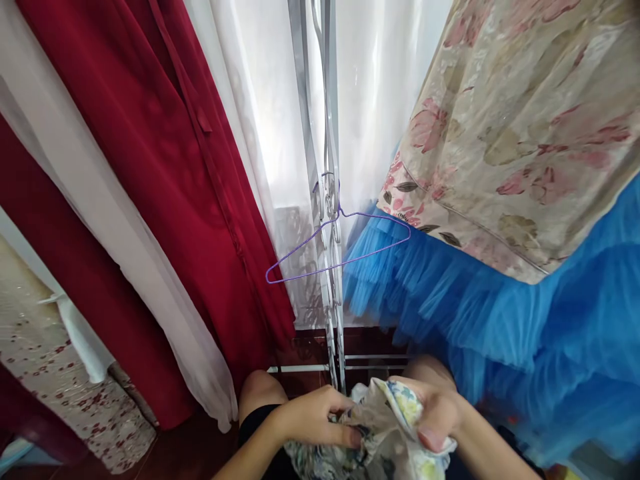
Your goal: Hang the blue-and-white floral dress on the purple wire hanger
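The left hand and right hand gripped the bunched cloth; its loose folds could have slipped if either grip slackened.

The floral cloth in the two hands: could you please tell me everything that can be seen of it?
The floral cloth is whitish, with yellow-green and blue print along an edge at the right and a greyer, darker-patterned part toward the left. It looks thin and soft. It is crumpled, gathered between the left hand and the right hand, which both grip it. It lies low in the view, and the picture's bottom edge cuts it off, so its full shape cannot be told.
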### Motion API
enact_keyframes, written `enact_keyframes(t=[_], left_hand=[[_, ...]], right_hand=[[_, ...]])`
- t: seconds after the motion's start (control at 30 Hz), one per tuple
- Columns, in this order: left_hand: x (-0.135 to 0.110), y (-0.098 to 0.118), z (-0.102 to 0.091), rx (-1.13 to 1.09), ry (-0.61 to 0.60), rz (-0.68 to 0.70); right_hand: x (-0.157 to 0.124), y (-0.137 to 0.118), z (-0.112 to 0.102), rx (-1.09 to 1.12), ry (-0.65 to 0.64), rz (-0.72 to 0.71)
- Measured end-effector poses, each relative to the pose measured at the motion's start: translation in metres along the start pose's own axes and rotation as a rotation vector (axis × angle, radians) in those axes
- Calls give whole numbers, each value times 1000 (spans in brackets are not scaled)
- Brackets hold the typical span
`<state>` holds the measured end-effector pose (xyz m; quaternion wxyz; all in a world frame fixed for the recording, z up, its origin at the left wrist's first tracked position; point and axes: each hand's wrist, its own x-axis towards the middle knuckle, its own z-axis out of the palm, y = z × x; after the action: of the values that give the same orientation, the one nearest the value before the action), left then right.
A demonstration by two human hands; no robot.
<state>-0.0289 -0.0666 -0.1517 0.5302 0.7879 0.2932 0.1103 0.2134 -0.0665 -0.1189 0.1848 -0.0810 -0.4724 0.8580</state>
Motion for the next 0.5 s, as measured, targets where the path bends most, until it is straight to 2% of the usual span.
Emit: enact_keyframes(t=[0.1, 0.17, 0.23, 0.3, 0.37, 0.43, 0.5], left_hand=[[-21, -16, -31, 333, 139, 17], [-38, -21, -65, 479, 298, 54], [-54, -19, -103, 498, 467, 82], [-67, -9, -140, 447, 650, 81], [-73, 6, -174, 307, 833, 69], [-73, 21, -203, 166, 975, 74], [-67, 33, -227, 161, 1044, 111]], right_hand=[[-22, -45, -10, -199, 27, 84], [-28, -79, -11, -387, 52, 149], [-25, -108, -14, -615, 148, 196], [-12, -126, -20, -917, 375, 109], [8, -135, -33, -1198, 649, -81], [30, -140, -49, -1349, 868, -249], [51, -146, -65, -1434, 1005, -327]])
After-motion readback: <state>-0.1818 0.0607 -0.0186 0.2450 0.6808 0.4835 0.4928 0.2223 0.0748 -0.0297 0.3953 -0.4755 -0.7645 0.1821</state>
